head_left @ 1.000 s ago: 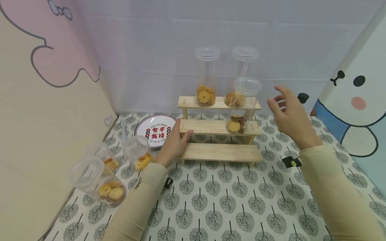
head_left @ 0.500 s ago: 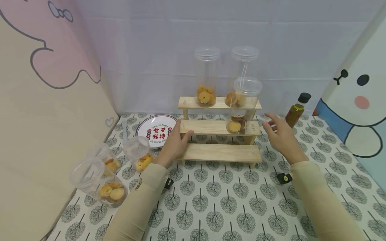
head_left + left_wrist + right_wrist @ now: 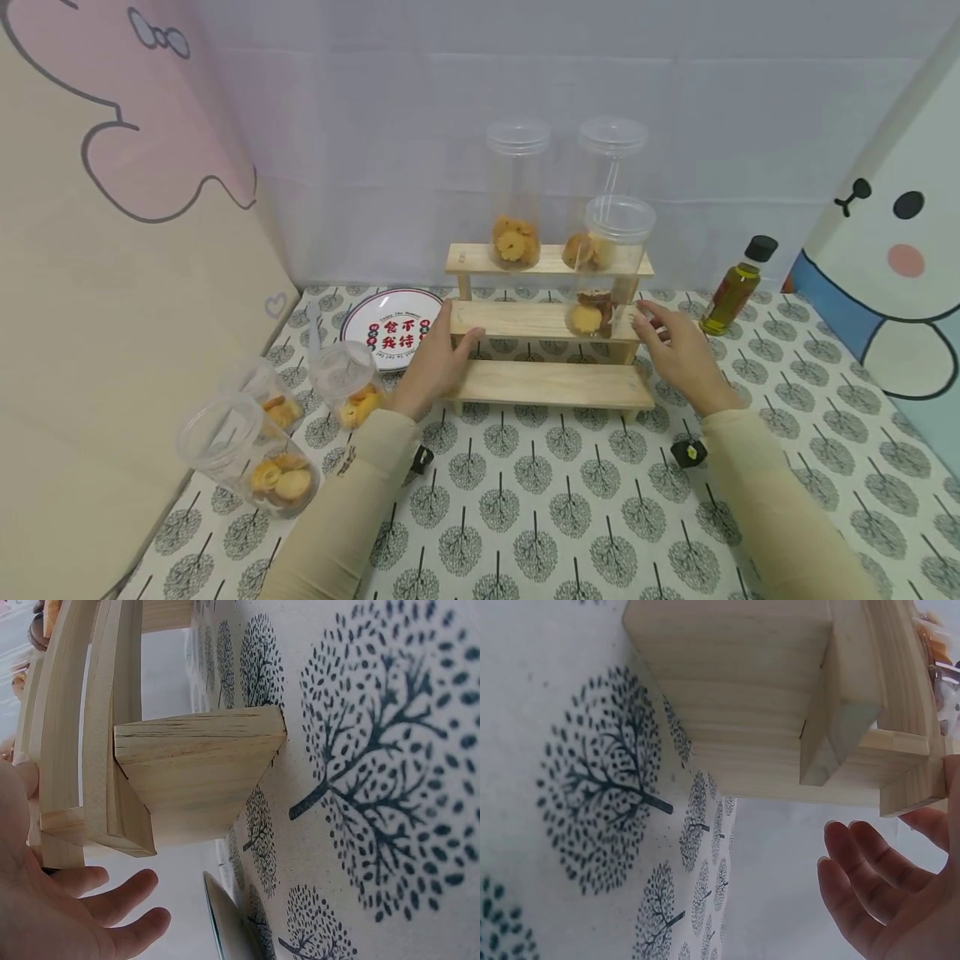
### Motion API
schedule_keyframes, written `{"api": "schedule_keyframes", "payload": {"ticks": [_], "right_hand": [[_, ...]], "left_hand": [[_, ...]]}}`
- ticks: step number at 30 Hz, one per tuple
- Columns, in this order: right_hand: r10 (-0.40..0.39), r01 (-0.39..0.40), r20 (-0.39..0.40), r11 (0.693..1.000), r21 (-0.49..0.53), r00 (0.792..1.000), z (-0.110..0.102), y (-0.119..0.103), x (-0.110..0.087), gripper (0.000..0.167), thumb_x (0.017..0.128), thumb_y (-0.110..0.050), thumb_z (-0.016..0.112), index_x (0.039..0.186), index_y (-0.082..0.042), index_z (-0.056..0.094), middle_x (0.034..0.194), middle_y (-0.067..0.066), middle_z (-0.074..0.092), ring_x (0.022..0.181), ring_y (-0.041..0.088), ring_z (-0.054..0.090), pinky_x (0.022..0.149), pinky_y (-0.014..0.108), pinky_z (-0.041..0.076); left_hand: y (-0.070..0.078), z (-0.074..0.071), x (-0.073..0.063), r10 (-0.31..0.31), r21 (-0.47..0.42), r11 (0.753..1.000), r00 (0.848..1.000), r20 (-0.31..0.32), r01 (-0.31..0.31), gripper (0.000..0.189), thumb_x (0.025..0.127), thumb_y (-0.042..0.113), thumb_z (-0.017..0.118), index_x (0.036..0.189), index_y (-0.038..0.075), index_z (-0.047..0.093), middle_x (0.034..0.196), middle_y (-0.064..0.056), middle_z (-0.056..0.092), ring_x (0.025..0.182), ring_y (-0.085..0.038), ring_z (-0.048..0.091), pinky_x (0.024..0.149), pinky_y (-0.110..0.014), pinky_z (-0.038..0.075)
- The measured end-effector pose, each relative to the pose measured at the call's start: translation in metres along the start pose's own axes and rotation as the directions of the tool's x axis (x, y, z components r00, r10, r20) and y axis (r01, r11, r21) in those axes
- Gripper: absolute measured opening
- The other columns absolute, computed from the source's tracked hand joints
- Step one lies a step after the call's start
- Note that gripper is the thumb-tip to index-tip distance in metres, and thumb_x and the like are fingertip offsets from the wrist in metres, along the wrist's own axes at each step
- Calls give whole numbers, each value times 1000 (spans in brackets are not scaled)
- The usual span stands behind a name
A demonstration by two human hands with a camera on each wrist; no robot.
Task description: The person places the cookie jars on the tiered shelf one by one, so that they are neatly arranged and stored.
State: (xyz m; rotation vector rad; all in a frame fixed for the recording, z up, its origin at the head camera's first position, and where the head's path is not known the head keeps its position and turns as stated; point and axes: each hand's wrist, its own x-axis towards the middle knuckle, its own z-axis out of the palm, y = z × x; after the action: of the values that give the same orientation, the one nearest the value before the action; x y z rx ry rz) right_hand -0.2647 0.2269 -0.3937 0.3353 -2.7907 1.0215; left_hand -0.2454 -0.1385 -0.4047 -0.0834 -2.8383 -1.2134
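Note:
A three-step wooden display rack (image 3: 551, 383) stands on the cloth. My left hand (image 3: 433, 371) grips the left end of its middle shelf between thumb and index finger; the other fingers (image 3: 127, 900) hang loose. At the right end of that shelf, my right hand (image 3: 684, 362) pinches the wood, its remaining fingers (image 3: 862, 870) loosely bent below. Two tall clear cookie jars, one left (image 3: 517, 192) and one right (image 3: 611, 154), stand on the top shelf. Another tall jar (image 3: 618, 225) with cookies stands on the middle shelf's right part.
Left of the rack lies a white plate (image 3: 393, 354) with red lettering. Nearby are several clear cookie jars (image 3: 247, 450), including one (image 3: 347, 379) beside a pale plastic utensil (image 3: 313, 329). An oil bottle (image 3: 731, 292) stands at the back right. A patterned cloth (image 3: 532, 517) covers the table.
My right hand has come down and left from beside the oil bottle to the rack's right end, uncovering the bottle. The left hand has stayed at the rack's left end.

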Motion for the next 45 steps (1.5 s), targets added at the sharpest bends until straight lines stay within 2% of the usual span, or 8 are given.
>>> {"api": "schedule_keyframes", "payload": {"ticks": [7, 13, 26, 32, 35, 38, 41, 45], "right_hand": [[-6, 5, -29, 1000, -25, 1000, 6, 2, 0, 60, 107, -48, 33, 152, -10, 42, 121, 24, 57, 104, 42, 58, 84, 61, 50], [2, -2, -31, 1000, 3, 1000, 8, 2, -1, 58, 107, -47, 33, 153, -11, 41, 126, 27, 56, 107, 44, 58, 85, 62, 49], [40, -39, -24, 998, 55, 999, 12, 5, 0, 61, 106, -51, 33, 155, -15, 38, 127, 25, 55, 104, 41, 60, 83, 59, 51], [46, -45, -19, 997, 56, 999, 13, 5, 0, 61, 106, -52, 33, 155, -16, 38, 126, 26, 56, 103, 41, 61, 84, 61, 51], [49, -48, -16, 997, 56, 999, 13, 5, 0, 62, 106, -53, 33, 155, -16, 38, 127, 26, 56, 104, 42, 61, 85, 61, 51], [48, -47, -15, 997, 58, 999, 13, 5, -1, 62, 105, -53, 33, 155, -16, 39, 128, 27, 56, 105, 43, 61, 85, 62, 51], [44, -43, -6, 996, 75, 999, 11, 7, -1, 62, 105, -55, 34, 156, -19, 37, 128, 26, 56, 104, 42, 61, 84, 62, 51], [39, -40, 4, 995, 97, 999, 9, 8, -2, 62, 104, -56, 34, 156, -24, 35, 128, 25, 57, 104, 40, 63, 83, 62, 52]], "left_hand": [[0, -1, -1, 3, 14, 1000, 1000, -4, -3, 93, 94, 72, 36, 162, 21, -1, 167, -9, 13, 150, -31, 23, 123, -48, 19], [0, -2, -1, 4, 21, 1000, 1000, -8, -4, 93, 94, 73, 36, 161, 22, -2, 167, -8, 13, 150, -31, 22, 123, -48, 19], [2, -4, -1, 0, 49, 999, 1000, -10, 1, 93, 94, 73, 35, 161, 22, -3, 166, -10, 17, 148, -34, 27, 121, -51, 23], [6, -9, -2, 34, 97, 995, 998, -60, -28, 94, 96, 68, 42, 161, 15, 0, 165, -15, 17, 149, -35, 23, 122, -51, 21], [13, -15, -4, 78, 140, 988, 993, -92, -65, 94, 97, 64, 46, 161, 11, 3, 165, -16, 14, 150, -37, 20, 122, -51, 19], [26, -24, -12, 119, 205, 973, 990, -73, -102, 93, 97, 61, 49, 161, 8, 5, 166, -17, 7, 151, -39, 14, 123, -53, 15], [43, -35, -26, 161, 269, 952, 986, -38, -145, 96, 95, 60, 54, 161, 9, 7, 166, -19, 6, 150, -41, 14, 122, -57, 16], [63, -50, -48, 253, 320, 917, 967, -4, -239, 98, 93, 58, 60, 161, 12, 7, 166, -17, 8, 150, -41, 17, 121, -59, 20]]}}
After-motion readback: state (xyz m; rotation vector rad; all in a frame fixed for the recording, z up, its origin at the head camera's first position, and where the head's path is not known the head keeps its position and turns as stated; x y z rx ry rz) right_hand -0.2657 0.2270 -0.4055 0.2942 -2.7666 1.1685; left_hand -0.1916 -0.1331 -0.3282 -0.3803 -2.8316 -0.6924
